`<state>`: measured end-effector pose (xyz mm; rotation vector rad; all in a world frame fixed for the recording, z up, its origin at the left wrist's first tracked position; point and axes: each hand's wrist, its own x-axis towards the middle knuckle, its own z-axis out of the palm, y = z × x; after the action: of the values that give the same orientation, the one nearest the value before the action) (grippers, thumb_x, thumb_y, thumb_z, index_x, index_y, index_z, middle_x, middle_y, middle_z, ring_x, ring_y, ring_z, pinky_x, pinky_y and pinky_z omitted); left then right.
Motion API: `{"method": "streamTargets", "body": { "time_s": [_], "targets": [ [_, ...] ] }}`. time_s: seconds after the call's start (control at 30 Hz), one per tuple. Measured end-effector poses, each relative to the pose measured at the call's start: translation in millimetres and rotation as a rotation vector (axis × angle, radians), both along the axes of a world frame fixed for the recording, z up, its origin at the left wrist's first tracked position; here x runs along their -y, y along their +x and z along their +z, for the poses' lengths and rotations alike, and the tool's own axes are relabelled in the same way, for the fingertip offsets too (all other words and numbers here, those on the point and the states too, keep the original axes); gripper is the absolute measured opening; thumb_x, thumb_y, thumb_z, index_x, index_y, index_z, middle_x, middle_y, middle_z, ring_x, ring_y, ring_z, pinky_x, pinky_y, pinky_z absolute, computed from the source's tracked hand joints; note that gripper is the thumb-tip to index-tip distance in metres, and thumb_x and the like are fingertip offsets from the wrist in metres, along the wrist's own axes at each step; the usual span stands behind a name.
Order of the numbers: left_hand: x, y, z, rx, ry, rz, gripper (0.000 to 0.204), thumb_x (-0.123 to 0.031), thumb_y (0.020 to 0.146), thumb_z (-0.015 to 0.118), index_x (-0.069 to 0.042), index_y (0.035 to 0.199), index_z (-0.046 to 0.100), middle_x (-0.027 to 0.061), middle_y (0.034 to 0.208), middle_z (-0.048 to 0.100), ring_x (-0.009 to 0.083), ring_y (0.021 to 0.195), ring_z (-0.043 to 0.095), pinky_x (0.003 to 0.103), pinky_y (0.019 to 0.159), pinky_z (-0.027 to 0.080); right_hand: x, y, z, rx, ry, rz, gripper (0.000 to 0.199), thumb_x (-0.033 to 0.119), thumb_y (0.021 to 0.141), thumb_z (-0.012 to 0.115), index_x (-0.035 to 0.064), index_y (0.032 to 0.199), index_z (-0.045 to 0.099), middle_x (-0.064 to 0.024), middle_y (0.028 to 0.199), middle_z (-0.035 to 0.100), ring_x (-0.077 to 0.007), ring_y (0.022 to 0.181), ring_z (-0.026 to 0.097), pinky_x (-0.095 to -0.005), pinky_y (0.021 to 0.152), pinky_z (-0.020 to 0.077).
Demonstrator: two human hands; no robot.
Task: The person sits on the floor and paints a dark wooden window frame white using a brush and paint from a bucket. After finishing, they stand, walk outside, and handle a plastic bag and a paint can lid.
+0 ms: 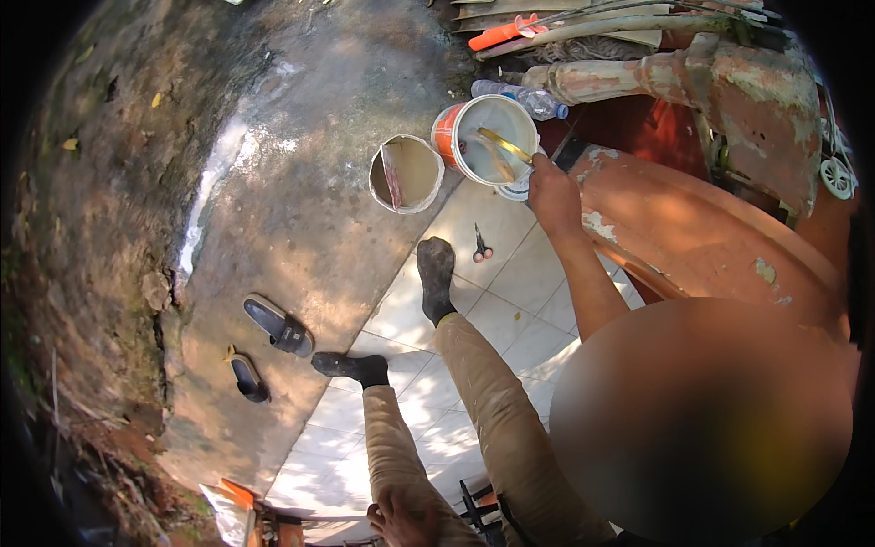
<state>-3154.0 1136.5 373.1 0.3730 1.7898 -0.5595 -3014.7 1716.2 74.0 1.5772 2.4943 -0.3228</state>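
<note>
Fingers of the right hand (553,193) close around the end of a yellow-handled brush (507,146), whose head dips into the orange-and-white bucket (486,139) at the far edge of the tiled floor (510,283). I see the left hand (406,516) resting loosely curled, gripping nothing, on the near thigh of the tan trousers (492,410). A second, cream bucket (406,173) lies tipped just left of the first. Scissors (480,248) sit on the tiles near a dark-socked foot (436,273). Two sandals (264,346) lie left on the concrete; a clear bottle (524,98) lies beyond the bucket.
</note>
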Motion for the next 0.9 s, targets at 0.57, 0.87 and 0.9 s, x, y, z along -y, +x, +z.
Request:
{"method": "streamTargets", "body": {
  "time_s": [0.57, 0.87, 0.9],
  "targets": [
    [-146, -46, -183, 0.08, 0.792, 0.914, 0.054, -0.022, 0.097, 0.088, -0.001, 0.142, 0.066, 0.0203, 0.144, 0.066, 0.0352, 0.131, 0.067, 0.049, 0.11, 0.053, 41, -26, 9, -0.684, -0.096, -0.579, 0.024, 0.002, 0.107, 0.057, -0.0038, 0.127, 0.068, -0.0204, 0.105, 0.081, -0.0353, 0.095, 0.083, -0.0431, 0.077, 0.0662],
    [-285, -111, -316, 0.062, 0.936, 1.676, 0.043, -0.014, 0.11, 0.074, 0.007, 0.146, 0.061, 0.0183, 0.138, 0.072, 0.0229, 0.114, 0.073, 0.036, 0.095, 0.06, 196, -144, -1, -0.671, -1.282, -0.964, 0.038, 0.02, 0.108, 0.075, -0.0109, 0.128, 0.067, -0.0215, 0.116, 0.079, -0.0324, 0.095, 0.083, -0.0435, 0.085, 0.071],
    [-272, -112, -327, -0.085, 0.996, 1.658, 0.035, -0.009, 0.112, 0.069, 0.007, 0.142, 0.064, 0.0177, 0.132, 0.074, 0.0251, 0.107, 0.076, 0.039, 0.092, 0.064, 192, -153, -9, -0.565, -1.032, -0.788, 0.042, 0.024, 0.105, 0.078, -0.011, 0.127, 0.068, -0.0244, 0.114, 0.079, -0.035, 0.094, 0.083, -0.045, 0.085, 0.0699]
  ]
}}
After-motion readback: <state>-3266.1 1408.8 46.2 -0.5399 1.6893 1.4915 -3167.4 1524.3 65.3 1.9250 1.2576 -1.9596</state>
